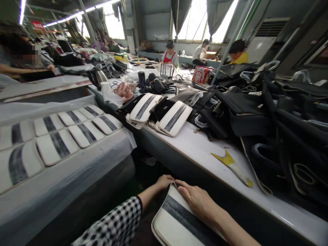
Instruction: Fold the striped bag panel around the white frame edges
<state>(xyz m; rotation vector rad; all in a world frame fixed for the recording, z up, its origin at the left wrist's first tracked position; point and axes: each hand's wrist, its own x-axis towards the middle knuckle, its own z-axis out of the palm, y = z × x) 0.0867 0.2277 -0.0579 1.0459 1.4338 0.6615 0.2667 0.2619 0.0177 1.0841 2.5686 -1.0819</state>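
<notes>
Held piece: a white rounded leather panel with a dark grey stripe down the middle (179,218), low in the frame, down below the table edge in front of the person.
Left hand: the left hand (164,181) with the black-and-white checked sleeve (115,225) is curled around the panel's far top corner, fingers mostly hidden behind it, so how tight the grip is I can't tell.
Right hand: the right hand (198,201) lies flat on the panel face near its top edge, fingers pressed on it.
Hands: close together at that same top end.
Table: long grey worktable (205,150) with a yellow-tipped flat tool (232,167) lying on it.
Nearby: two more striped white panels (159,114) and a heap of black bag parts (256,112).
Left bench: rows of the same striped panels on plastic sheeting (64,136).
Background: other people working at the far tables.
</notes>
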